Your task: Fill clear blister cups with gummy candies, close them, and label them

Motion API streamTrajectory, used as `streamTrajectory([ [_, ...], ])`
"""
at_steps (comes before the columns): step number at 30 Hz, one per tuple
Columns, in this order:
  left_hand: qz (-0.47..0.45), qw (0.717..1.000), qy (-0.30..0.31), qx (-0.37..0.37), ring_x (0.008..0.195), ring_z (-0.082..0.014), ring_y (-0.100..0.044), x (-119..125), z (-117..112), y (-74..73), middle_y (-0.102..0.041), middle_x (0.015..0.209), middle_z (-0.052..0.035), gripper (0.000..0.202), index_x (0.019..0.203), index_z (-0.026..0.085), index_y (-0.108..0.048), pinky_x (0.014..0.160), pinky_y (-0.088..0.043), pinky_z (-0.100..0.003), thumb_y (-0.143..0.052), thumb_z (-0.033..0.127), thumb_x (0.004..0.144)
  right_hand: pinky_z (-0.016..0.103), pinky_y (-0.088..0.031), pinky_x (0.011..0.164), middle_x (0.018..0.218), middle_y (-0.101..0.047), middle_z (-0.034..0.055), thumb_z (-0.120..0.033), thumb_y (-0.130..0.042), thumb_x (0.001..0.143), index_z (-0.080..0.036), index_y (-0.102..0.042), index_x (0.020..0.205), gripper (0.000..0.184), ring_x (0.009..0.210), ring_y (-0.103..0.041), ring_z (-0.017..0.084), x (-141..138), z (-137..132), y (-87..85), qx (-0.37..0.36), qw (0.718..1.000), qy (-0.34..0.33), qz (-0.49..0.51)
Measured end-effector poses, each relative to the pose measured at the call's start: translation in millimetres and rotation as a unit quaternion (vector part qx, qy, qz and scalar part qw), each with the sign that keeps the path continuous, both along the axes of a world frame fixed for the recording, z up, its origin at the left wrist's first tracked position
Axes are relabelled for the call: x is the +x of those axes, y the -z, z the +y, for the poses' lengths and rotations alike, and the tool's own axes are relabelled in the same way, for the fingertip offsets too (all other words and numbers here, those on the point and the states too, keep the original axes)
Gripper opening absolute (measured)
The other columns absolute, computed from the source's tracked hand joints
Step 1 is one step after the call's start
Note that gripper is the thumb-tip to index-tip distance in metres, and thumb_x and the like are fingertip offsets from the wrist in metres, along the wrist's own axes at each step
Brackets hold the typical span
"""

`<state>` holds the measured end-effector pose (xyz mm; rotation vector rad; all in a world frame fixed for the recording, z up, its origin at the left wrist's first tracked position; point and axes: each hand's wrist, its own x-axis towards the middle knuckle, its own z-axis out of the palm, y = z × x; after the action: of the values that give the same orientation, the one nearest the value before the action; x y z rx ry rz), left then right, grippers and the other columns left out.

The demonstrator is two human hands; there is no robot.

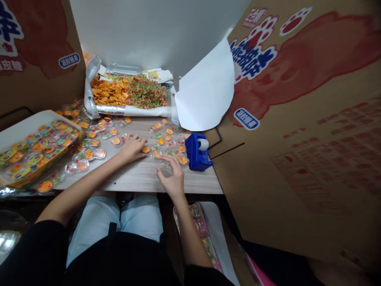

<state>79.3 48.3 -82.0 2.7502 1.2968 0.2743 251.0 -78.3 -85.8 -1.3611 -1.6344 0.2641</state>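
Gummy blister packs point(89, 155) lie scattered in a loose band across the tabletop point(139, 178), more piled in a white-rimmed tray point(26, 129) at the left of the frame. Left hand point(132, 149) is palm-down mid-table, fingers curved, with an orange-topped pack point(145, 149) just off its thumb side. Packs under the palm are hidden, so can't tell if it's pressing or pinching anything. Right hand point(171, 174) is open, fingers spread and pointing up the frame, nothing visibly held, tips beside a clear pack point(156, 155). Loose orange and green candy point(127, 91) sits in a heap at top center on a foil-lined sheet point(110, 110), probably kept apart as bulk stock. Blue tape dispenser point(195, 153) is at the table's right end, likely parked there for easy reach. A curled white paper sheet point(205, 85) hangs over the far right corner; what holds it up is hidden. Printed cardboard panels point(297, 79) wall off both sides, probably as a makeshift booth. Tray's lower left is cut off by the frame. Small pack contents are hard to resolve. A printed bag point(199, 230) lies by the person's right leg, mostly blocked by the forearm.
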Motion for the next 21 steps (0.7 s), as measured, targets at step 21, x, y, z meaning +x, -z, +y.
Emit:
streamTrajectory([
  [21, -0.035, 0.997, -0.043, -0.045, 0.124, -0.0298, -0.048, -59.1, -82.5, 13.0, -0.061, 0.133, -0.0077, 0.024, 0.113, 0.022, -0.065, 0.097, -0.036, -0.046, -0.054, 0.030, 0.092, 0.047, -0.036, 0.115, 0.144, -0.051, 0.0133, -0.009, -0.035, 0.089, -0.017, -0.055, 0.131, 0.047, 0.141, -0.040, 0.021, -28.7, 39.9, 44.6, -0.057, 0.938, -0.287, -0.185],
])
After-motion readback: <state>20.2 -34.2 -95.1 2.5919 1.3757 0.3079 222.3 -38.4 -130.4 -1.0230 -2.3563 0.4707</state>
